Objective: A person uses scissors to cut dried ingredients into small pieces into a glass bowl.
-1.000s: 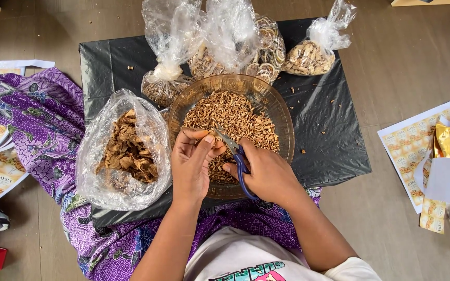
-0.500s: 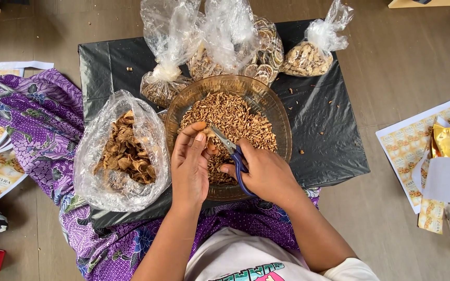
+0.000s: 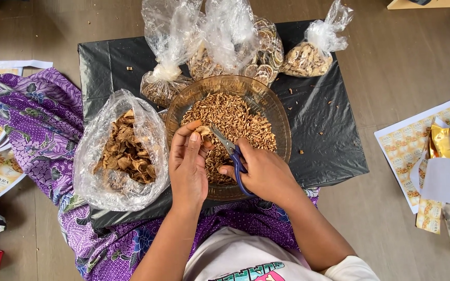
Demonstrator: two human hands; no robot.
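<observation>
**A:** Seen from above: the left hand (image 3: 187, 169) pinches a small dried slice (image 3: 202, 131) between thumb and fingertips over a clear bowl (image 3: 282, 130) of chopped brown pieces. Where are the scissors?

**B:** The right hand (image 3: 266, 174) grips blue-handled scissors (image 3: 230, 153), fingers through the loops, blades pointing at the slice. The blades look slightly parted, though at this angle that is hard to confirm.

**A:** And around the bowl?

**B:** It sits on a black plastic sheet (image 3: 319, 125) on the floor. An open bag of larger dried slices (image 3: 123, 153) lies just left; tied bags (image 3: 308, 54) stand behind.

**A:** What could go wrong?

**B:** In my judgement, the fingertips sit very close to the blade tips, so a hurried snip could nick them. A cut piece could also spring past the rim onto the sheet, where crumbs already lie.
</observation>
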